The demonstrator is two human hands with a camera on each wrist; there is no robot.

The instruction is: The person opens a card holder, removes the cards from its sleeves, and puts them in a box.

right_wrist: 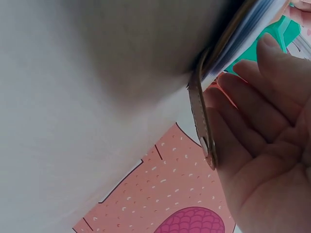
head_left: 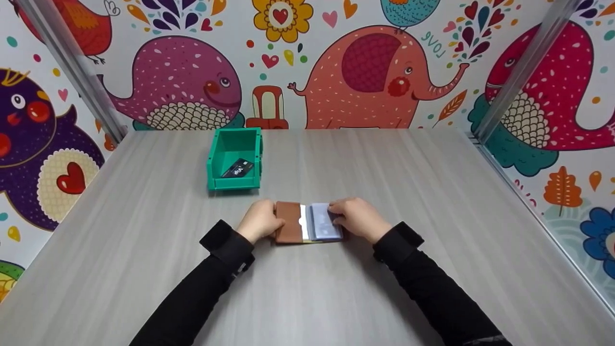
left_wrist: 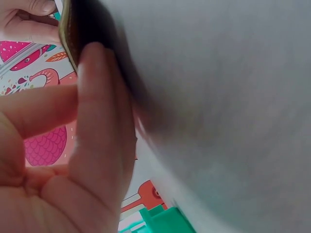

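Note:
A brown card holder (head_left: 289,223) lies spread on the table, with clear plastic card sleeves (head_left: 325,222) on its right half and a white inner edge beside them. My left hand (head_left: 262,220) pinches its left cover, thumb on top and fingers underneath. In the left wrist view those fingers (left_wrist: 99,92) reach under the cover. At the right edge, my right hand (head_left: 360,217) touches the sleeves with its fingertips. The right wrist view shows the palm, with the thumb (right_wrist: 272,48) apart from the fingers. A brown strap with a snap (right_wrist: 203,131) hangs beside these fingers.
Behind the card holder, to the left, stands a green bin (head_left: 234,184). A black card (head_left: 239,168) marked "Vip" leans inside it. Patterned walls (head_left: 269,62) with cartoon animals border the grey table (head_left: 307,293) at the back and sides.

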